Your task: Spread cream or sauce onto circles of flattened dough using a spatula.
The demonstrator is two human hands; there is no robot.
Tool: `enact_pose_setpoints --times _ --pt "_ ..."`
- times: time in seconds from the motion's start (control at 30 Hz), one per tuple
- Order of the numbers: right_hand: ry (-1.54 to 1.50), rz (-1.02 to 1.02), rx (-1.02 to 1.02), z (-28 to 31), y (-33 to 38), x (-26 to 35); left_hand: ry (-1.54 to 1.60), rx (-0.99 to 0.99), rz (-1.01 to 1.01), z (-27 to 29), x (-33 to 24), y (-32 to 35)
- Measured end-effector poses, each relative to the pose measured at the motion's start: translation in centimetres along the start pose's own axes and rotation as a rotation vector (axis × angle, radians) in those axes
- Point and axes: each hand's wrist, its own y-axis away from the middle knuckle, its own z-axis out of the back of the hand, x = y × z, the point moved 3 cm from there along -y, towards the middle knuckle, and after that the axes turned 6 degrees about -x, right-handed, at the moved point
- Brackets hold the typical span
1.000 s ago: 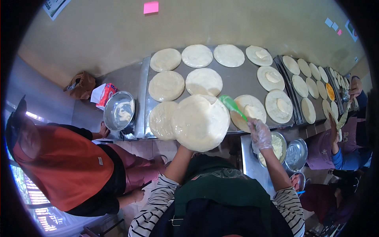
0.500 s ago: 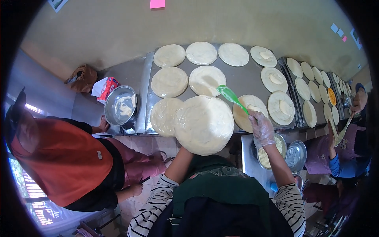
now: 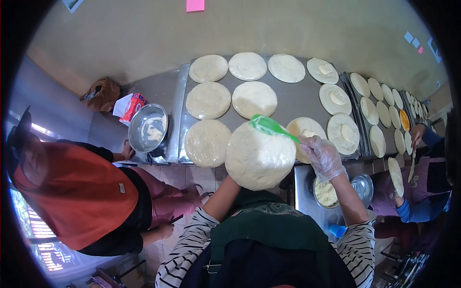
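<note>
Spatula (image 3: 272, 126) leftward (long axis aslant)

The left hand is hidden beneath the large dough round (image 3: 260, 161), so its grip cannot be told. The gloved right hand (image 3: 324, 156) hides the end of the green spatula's (image 3: 272, 127) handle and part of the dough round behind it (image 3: 294, 126). The right forearm (image 3: 349, 199) cuts across a steel bowl (image 3: 367, 192). The top edge crops a pink sticky note (image 3: 195, 5). At far right, the most distant dough rounds (image 3: 418, 106) are too small to count.
</note>
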Motion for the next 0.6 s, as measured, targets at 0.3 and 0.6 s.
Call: enact_pose_setpoints --times 0.3,0.6 --pt "0.3 0.276 0.091 2.4 -0.8 3.0 0.036 0.001 0.019 -0.5 0.2 -2.1" --pt "0.529 0.279 -0.082 3.8 -1.2 -1.0 0.099 -0.012 0.047 -0.3 -0.1 -2.1"
